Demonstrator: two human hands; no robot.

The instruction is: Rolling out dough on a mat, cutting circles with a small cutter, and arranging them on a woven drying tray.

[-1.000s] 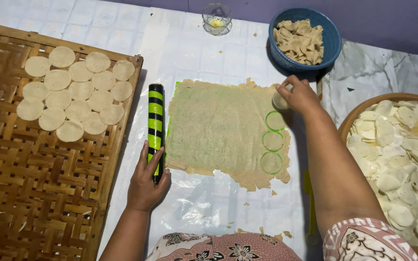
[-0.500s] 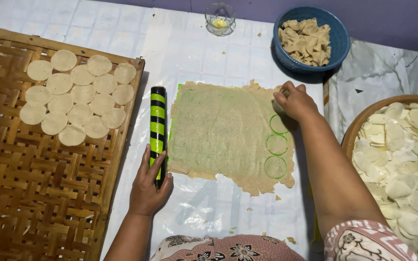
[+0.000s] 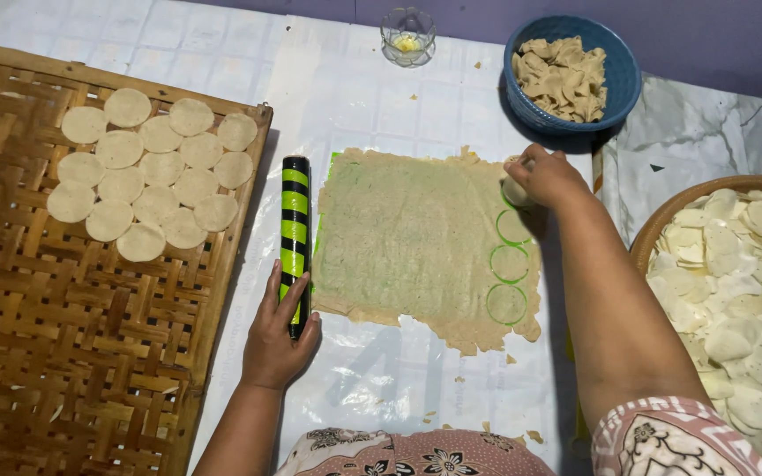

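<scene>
A thin rolled-out sheet of dough (image 3: 407, 238) lies on a green mat in the middle. Three round cut-outs (image 3: 510, 264) run down its right edge. My right hand (image 3: 547, 176) presses a small round cutter into the sheet's top right corner, fingers closed over it. My left hand (image 3: 277, 335) rests on the near end of a green and black striped rolling pin (image 3: 295, 229) lying along the sheet's left side.
A woven bamboo tray (image 3: 72, 353) on the left holds several dough discs (image 3: 147, 181). A blue bowl (image 3: 615, 66) of dough scraps stands at the back. A small glass dish (image 3: 407, 33) sits beside it. At the right, a round basket (image 3: 663, 220) is full of discs.
My right hand has pressed the cutter down at the sheet's top right corner, just above the three earlier cuts. The left hand stays on the rolling pin.
</scene>
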